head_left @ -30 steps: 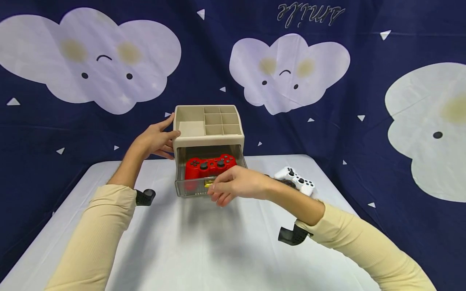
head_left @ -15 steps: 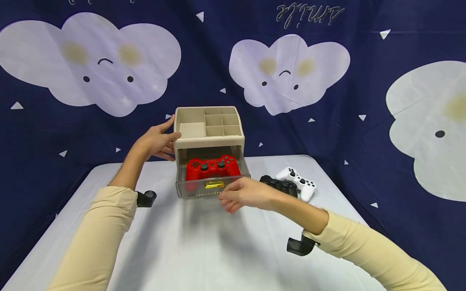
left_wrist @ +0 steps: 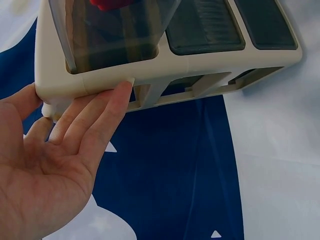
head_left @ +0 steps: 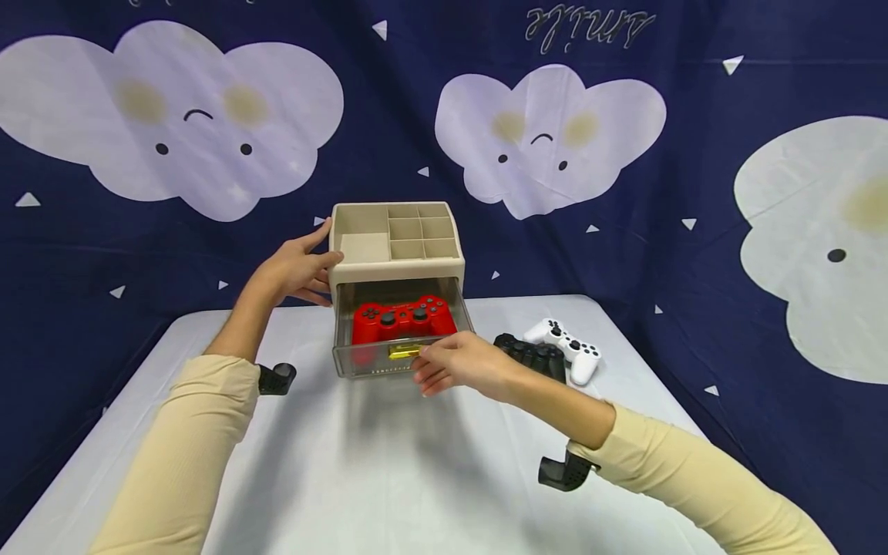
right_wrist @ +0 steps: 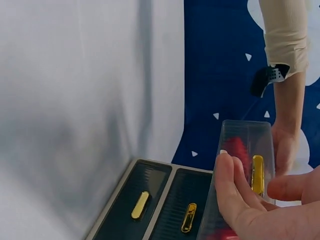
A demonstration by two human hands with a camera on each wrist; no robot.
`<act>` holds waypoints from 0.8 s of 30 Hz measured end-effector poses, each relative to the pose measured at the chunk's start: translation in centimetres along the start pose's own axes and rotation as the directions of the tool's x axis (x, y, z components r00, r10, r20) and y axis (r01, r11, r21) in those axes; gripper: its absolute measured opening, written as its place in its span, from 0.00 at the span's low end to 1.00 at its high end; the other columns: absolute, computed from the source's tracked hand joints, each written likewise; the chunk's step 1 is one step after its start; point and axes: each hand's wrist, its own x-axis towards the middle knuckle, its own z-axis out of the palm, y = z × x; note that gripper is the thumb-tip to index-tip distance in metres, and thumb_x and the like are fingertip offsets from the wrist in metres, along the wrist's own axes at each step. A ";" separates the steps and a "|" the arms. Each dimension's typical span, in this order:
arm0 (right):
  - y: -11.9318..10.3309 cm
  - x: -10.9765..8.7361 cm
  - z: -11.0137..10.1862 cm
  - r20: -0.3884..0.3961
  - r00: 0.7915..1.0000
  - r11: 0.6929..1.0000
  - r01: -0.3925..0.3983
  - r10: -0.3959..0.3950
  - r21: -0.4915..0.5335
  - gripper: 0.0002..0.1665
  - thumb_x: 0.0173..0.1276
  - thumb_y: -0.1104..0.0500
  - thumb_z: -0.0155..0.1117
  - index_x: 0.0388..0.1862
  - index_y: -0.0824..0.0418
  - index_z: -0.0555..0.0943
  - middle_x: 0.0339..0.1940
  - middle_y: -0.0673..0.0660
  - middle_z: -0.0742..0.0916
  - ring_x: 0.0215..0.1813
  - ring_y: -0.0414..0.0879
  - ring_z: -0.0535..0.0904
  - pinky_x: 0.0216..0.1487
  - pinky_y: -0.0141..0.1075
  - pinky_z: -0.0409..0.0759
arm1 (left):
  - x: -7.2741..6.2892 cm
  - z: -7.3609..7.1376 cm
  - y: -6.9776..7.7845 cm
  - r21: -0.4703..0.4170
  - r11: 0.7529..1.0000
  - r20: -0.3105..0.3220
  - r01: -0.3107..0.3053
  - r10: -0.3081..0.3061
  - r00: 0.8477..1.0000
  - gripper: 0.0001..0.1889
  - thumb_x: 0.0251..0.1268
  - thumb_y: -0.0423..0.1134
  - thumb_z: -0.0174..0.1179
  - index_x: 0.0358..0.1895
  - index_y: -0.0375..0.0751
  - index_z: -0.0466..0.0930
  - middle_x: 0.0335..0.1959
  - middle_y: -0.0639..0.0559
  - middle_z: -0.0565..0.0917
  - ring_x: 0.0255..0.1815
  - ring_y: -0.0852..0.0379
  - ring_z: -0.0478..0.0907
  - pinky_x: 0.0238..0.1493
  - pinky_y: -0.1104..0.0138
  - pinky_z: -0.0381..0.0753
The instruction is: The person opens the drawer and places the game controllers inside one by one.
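A cream desktop organizer [head_left: 395, 270] stands at the back of the table, its top drawer pulled out. Inside that clear drawer [head_left: 359, 361] lies a red game controller [head_left: 405, 316]. My left hand [head_left: 291, 270] rests against the organizer's left side, thumb at the top rim; in the left wrist view the fingers [left_wrist: 107, 112] extend along its side wall. At the drawer front is my right hand [head_left: 465, 365], fingers loosely bent, thumb and index close to the right end of the gold handle [head_left: 404, 351]. The right wrist view shows the handle [right_wrist: 257, 174] between thumb and fingers, which are spread apart.
A black controller [head_left: 533, 354] and a white controller [head_left: 565, 345] lie on the white-covered table [head_left: 326, 470], right of the organizer. Below the pulled-out drawer, two dark drawers [right_wrist: 187, 200] are closed. A navy cloth with clouds [head_left: 388, 100] hangs behind.
My right hand drew back right from the gold handle, uncovering it, then came back slightly left and up toward it. The left hand, organizer and pulled-out drawer stay as they were.
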 end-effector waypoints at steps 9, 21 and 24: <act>0.1 0.4 0.3 -0.063 0.998 0.999 0.019 -0.017 0.041 0.20 0.79 0.61 0.54 0.49 0.79 0.83 0.37 0.63 0.90 0.35 0.46 0.89 0.47 0.41 0.89 | 0.1 0.1 0.2 0.006 1.000 -0.003 0.016 -0.016 1.000 0.39 0.83 0.49 0.47 0.81 0.69 0.28 0.62 0.22 0.76 0.56 0.34 0.84 0.49 0.47 0.87; 0.1 1.4 0.3 -0.138 0.990 0.999 0.040 -0.036 0.025 0.18 0.78 0.62 0.57 0.47 0.78 0.84 0.38 0.65 0.91 0.32 0.43 0.89 0.46 0.40 0.89 | 0.2 0.1 0.3 -0.003 1.000 0.000 0.024 -0.024 1.000 0.39 0.83 0.49 0.47 0.80 0.71 0.28 0.62 0.22 0.76 0.57 0.34 0.83 0.49 0.47 0.87; 0.0 1.7 0.2 -0.157 0.987 0.999 0.038 -0.033 0.031 0.18 0.78 0.62 0.57 0.47 0.78 0.84 0.37 0.64 0.91 0.32 0.43 0.89 0.46 0.40 0.89 | 0.0 0.1 0.2 -0.005 1.000 0.001 0.030 -0.030 1.000 0.39 0.82 0.49 0.47 0.80 0.71 0.28 0.63 0.23 0.76 0.57 0.34 0.83 0.50 0.46 0.87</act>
